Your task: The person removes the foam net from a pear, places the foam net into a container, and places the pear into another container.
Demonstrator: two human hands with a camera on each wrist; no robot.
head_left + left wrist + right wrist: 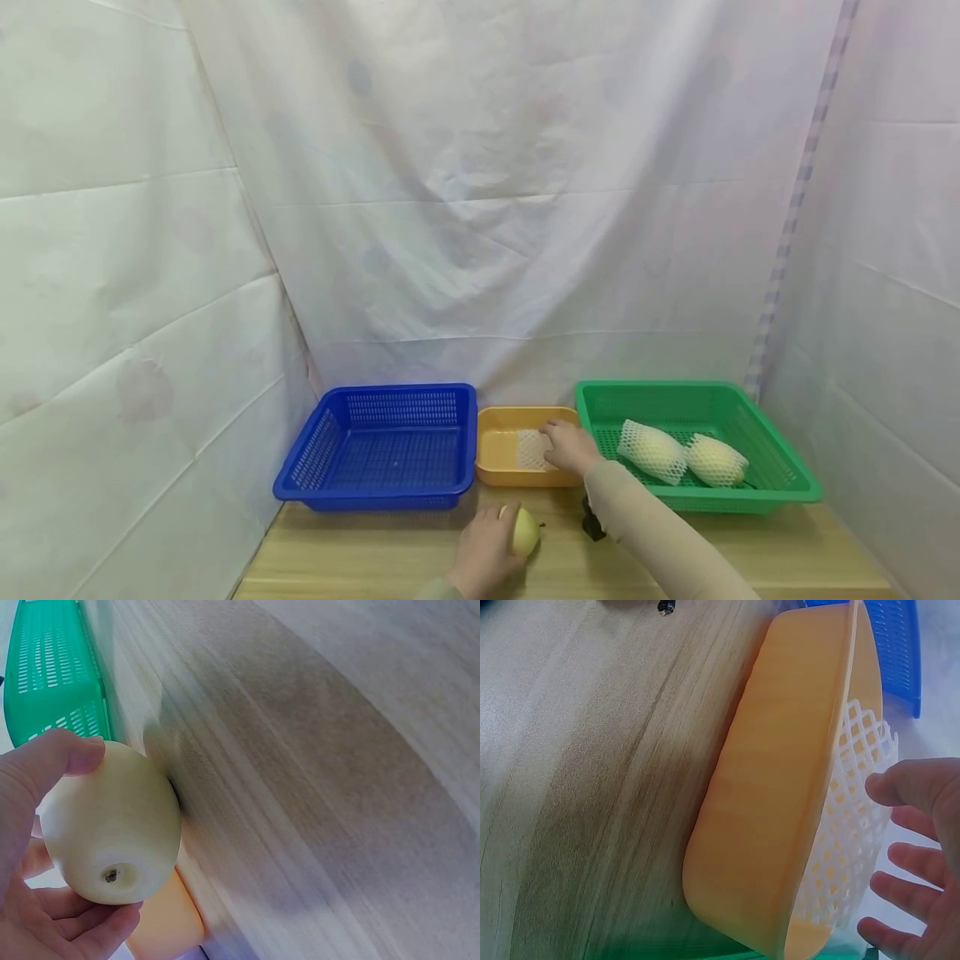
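Observation:
My left hand [486,546] grips a pale yellow-green pear [526,533] low over the front of the table, its stem pointing right. In the left wrist view thumb and fingers curl round the pear [112,825], and its dark-centred blossom end shows. My right hand [572,448] reaches over the right side of a small orange tray [498,478]. A white foam fruit net [531,450] lies inside that tray. Seen from the right wrist, the fingers are spread beside the foam net [847,817], with a gap between thumb and fingers.
A blue basket [375,503] stands left of the tray. To the right, a green basket [780,450] contains two fruits in foam nets [654,452]. Near my right forearm lies a small black object [592,523] on the wooden table [337,550]. White cloth hangs behind and at both sides.

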